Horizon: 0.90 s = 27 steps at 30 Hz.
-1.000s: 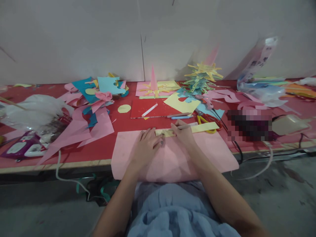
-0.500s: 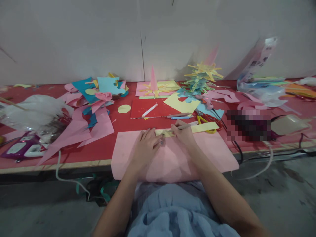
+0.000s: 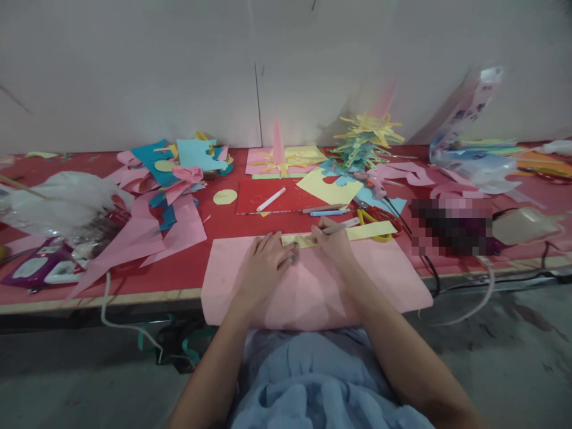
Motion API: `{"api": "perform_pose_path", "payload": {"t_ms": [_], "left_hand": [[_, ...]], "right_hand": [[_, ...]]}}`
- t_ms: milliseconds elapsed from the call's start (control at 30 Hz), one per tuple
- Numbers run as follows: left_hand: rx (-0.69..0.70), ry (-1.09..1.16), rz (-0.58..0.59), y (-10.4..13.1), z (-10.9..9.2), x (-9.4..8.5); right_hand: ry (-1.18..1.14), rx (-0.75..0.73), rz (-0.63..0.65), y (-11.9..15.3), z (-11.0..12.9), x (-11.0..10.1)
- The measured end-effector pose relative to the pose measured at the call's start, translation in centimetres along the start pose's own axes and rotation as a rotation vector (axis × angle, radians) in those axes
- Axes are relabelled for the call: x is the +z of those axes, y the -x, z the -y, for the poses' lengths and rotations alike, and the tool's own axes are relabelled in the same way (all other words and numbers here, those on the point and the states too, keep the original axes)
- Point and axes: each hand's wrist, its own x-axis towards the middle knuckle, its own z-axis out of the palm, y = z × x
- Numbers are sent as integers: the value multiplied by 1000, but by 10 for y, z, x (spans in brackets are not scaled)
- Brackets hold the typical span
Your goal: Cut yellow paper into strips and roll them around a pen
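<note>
A large pink paper sheet (image 3: 313,292) lies at the table's front edge and hangs a little over it. Across its top runs a narrow yellow paper strip (image 3: 372,230). My left hand (image 3: 268,256) lies flat on the pink sheet, fingers out, and its fingertips hold down the strip's left end. A pen (image 3: 335,227) is gripped in my right hand (image 3: 331,241), whose fingers are closed round it, with the tip down at the strip. Just beyond the strip's right part lie scissors with yellow handles (image 3: 379,235), partly covered by it.
A red board (image 3: 250,196) with a white marker (image 3: 270,199) lies ahead. Paper cone-topped pieces (image 3: 277,143) stand near the wall. Pink and blue scraps (image 3: 187,214) and a plastic bag (image 3: 58,196) fill the left. A pink glue gun (image 3: 374,183) and cables lie right.
Both hands stay almost where they were. The pen in my right hand has shifted very slightly; the paper strip and sheet have not moved.
</note>
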Motion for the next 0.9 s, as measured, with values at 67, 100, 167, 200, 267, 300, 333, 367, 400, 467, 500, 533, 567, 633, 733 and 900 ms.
{"api": "perform_pose_path", "payload": {"t_ms": [67,100,167,200,267,300,333,367,400,467,500,533,567,633,733,900], "left_hand": [[2,-2,3,0,0,0],[2,-4,5,0,0,0],[2,-7,7,0,0,0],[0,-9,7,0,0,0],[-4,-11,9,0,0,-1],[-6,-10,9,0,1,0],[-6,-9,8,0,1,0],[-6,-7,7,0,1,0],[-5,-5,5,0,1,1],[-2,-3,5,0,1,1],[-1,-3,7,0,1,1],[-2,-4,8,0,1,1],[-2,-3,11,0,1,1],[-3,3,16,0,1,0],[-14,30,27,-1,0,-2],[-53,93,41,-1,-2,-8]], "right_hand": [[25,13,-10,0,1,0],[30,18,-8,0,1,0],[31,18,4,1,3,-1],[29,15,12,1,4,-1],[15,12,27,1,5,-1],[6,17,31,1,4,-1],[0,24,29,1,4,-1],[-1,29,23,0,3,-1],[3,31,15,0,3,-1],[26,30,-5,0,3,0],[36,30,-12,0,3,0],[38,33,-17,0,3,0],[31,36,-18,0,3,0],[-20,35,-11,1,3,-1],[-146,20,1,1,3,-2],[-224,0,-2,4,9,-2]]}}
